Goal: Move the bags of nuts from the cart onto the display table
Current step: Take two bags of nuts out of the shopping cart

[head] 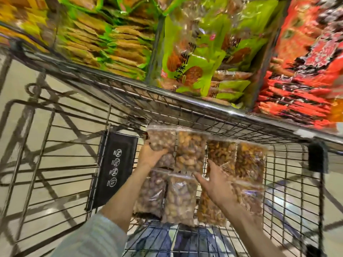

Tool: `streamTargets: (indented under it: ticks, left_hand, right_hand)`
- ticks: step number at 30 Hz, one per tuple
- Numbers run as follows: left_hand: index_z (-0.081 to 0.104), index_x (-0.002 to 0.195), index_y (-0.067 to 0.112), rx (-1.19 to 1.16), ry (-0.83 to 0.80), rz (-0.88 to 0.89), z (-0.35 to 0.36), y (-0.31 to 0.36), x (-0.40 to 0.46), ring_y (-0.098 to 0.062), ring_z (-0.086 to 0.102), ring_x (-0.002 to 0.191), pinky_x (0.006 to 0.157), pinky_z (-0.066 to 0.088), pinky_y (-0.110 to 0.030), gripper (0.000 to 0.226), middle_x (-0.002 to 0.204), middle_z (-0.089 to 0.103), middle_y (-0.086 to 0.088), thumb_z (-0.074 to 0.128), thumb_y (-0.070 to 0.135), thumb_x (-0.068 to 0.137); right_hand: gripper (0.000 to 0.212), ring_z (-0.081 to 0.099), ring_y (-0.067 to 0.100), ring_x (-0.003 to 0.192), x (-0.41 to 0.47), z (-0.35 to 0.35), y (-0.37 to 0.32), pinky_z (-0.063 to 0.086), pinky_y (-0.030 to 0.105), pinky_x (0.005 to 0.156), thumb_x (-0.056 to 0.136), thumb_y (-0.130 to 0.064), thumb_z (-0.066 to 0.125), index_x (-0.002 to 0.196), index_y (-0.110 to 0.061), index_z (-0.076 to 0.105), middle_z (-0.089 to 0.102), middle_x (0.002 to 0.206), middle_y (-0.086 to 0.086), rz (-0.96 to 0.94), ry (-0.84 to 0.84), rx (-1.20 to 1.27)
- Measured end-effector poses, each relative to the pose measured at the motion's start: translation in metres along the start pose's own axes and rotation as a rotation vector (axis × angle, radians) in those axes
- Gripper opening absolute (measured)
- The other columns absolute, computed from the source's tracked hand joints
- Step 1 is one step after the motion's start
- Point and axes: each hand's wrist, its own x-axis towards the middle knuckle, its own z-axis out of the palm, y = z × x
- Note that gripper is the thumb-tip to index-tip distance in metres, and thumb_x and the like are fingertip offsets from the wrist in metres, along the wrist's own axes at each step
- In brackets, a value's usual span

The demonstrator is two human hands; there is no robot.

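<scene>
Several clear bags of nuts lie in two rows on the wire floor of the cart [289, 184]. My left hand [150, 155] grips the far-left bag of dark round nuts [161, 140] in the back row. My right hand [216, 184] is spread open over the middle bags, its fingers reaching toward the bag of pale nuts [191, 151] and touching the plastic of a bag of golden nuts [220, 153]. More bags [179, 199] lie in the near row, partly hidden under my forearms.
Beyond the cart's far rim [185, 97] stands the display with stacked green packets [200, 52], tan packets [115, 47] and red packets [304, 71]. A black child-seat flap [113, 171] stands left of the bags. Tiled floor shows through the wire.
</scene>
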Motion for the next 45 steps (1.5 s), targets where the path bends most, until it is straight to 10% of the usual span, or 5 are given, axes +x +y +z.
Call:
streamTargets:
  ticks: [11, 19, 24, 36, 45]
  left_hand:
    - [0.040, 0.145, 0.024, -0.263, -0.117, 0.007, -0.029, -0.052, -0.060, -0.013, 0.058, 0.122, 0.109, 0.042, -0.032, 0.094, 0.133, 0.059, 0.009, 0.093, 0.050, 0.072]
    - [0.044, 0.148, 0.033, -0.447, -0.203, -0.026, -0.041, -0.072, -0.080, -0.019, 0.066, 0.124, 0.112, 0.050, -0.051, 0.104, 0.135, 0.066, 0.007, 0.097, 0.049, 0.060]
    - [0.043, 0.149, 0.033, -0.420, -0.237, -0.067, -0.044, -0.071, -0.080, -0.022, 0.069, 0.122, 0.108, 0.054, -0.053, 0.115, 0.136, 0.067, 0.006, 0.100, 0.058, 0.052]
    - [0.043, 0.147, 0.036, -0.321, -0.347, -0.027, -0.066, -0.047, -0.115, -0.015, 0.060, 0.128, 0.117, 0.044, -0.046, 0.099, 0.143, 0.060, 0.010, 0.094, 0.062, 0.066]
    - [0.030, 0.155, 0.052, -0.302, -0.586, 0.026, -0.096, 0.015, -0.211, -0.038, 0.054, 0.138, 0.116, 0.042, -0.061, 0.119, 0.156, 0.052, -0.004, 0.096, 0.066, 0.057]
  right_hand:
    - [0.072, 0.056, 0.023, 0.074, 0.056, 0.008, -0.018, 0.042, 0.034, 0.062, 0.091, -0.072, 0.064, 0.096, 0.000, 0.060, 0.060, 0.087, 0.007, 0.254, 0.022, 0.153]
    - [0.050, 0.072, 0.037, 0.116, 0.093, 0.023, -0.037, 0.054, 0.036, 0.088, 0.103, -0.043, 0.064, 0.119, 0.004, 0.075, 0.076, 0.110, 0.020, 0.435, -0.053, 0.391]
    - [0.049, 0.070, 0.030, 0.069, 0.082, 0.020, -0.026, 0.058, 0.042, 0.076, 0.092, -0.044, 0.079, 0.071, 0.000, 0.076, 0.058, 0.037, -0.008, 0.411, 0.034, 0.416]
    - [0.115, 0.075, 0.033, 0.109, -0.022, 0.015, 0.015, 0.066, 0.052, 0.083, 0.062, -0.075, 0.092, 0.154, -0.027, 0.041, 0.066, 0.143, 0.009, 0.370, 0.041, 0.860]
    - [0.084, 0.066, 0.033, 0.130, -0.167, -0.032, -0.011, 0.055, 0.063, 0.107, 0.064, -0.078, 0.088, 0.126, -0.090, 0.033, 0.058, 0.151, -0.005, 0.254, 0.155, 0.976]
